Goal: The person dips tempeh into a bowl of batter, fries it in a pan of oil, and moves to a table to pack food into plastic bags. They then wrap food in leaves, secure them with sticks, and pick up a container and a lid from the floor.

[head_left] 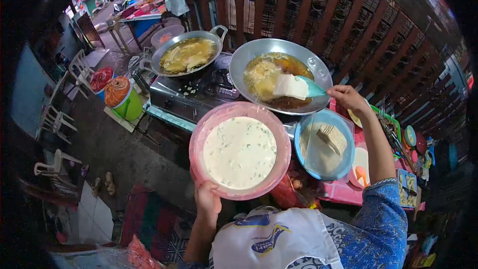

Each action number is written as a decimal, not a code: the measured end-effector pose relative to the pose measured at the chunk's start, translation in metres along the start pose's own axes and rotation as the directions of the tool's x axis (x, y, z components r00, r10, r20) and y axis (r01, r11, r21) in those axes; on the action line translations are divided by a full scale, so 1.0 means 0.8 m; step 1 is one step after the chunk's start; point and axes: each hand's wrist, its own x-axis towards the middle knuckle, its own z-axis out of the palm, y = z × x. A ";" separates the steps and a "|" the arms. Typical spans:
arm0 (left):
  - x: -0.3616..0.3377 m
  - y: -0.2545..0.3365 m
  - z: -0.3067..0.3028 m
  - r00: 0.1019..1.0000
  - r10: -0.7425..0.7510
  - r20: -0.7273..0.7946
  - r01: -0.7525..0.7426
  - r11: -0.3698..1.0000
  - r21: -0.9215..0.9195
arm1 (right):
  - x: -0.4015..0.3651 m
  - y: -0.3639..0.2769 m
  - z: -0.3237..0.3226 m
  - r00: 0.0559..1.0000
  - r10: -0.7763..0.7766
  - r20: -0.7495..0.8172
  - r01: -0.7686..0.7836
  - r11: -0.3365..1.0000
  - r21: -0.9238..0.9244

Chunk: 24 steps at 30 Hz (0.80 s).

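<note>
My left hand [207, 200] grips the lower left rim of a pink bowl [199, 119] filled with pale batter [240, 153] that has green bits in it. With my right hand [347, 97] I hold the end of a green spatula [314, 88]. Its batter-coated blade [293, 87] is over the right wok [280, 46], where pale pieces [264, 75] lie in brown oil. In the left wok [186, 35], a golden piece [191, 54] is frying in oil.
Both woks are on a metal stove [172, 89] beside a wooden fence [303, 7]. A blue basin [300, 142] with a fork sits right of the bowl. A green bucket [130, 103] and white chairs [57, 119] are at left, a pink-covered table [343, 192] at right.
</note>
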 end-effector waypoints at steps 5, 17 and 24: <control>-0.014 -0.004 -0.010 0.995 -0.080 -0.051 0.078 0.996 -0.043 | 0.055 0.070 -0.002 0.986 -0.146 -0.076 0.065 0.770 -0.635; -0.031 -0.006 -0.004 0.996 -0.086 0.007 0.086 0.993 -0.082 | 0.016 -0.018 0.047 0.894 -0.374 -0.247 -0.049 0.465 -0.884; -0.031 -0.034 -0.013 0.992 -0.121 0.044 0.124 0.988 -0.087 | -0.005 0.015 0.016 0.968 -0.093 -0.234 -0.018 0.902 -0.432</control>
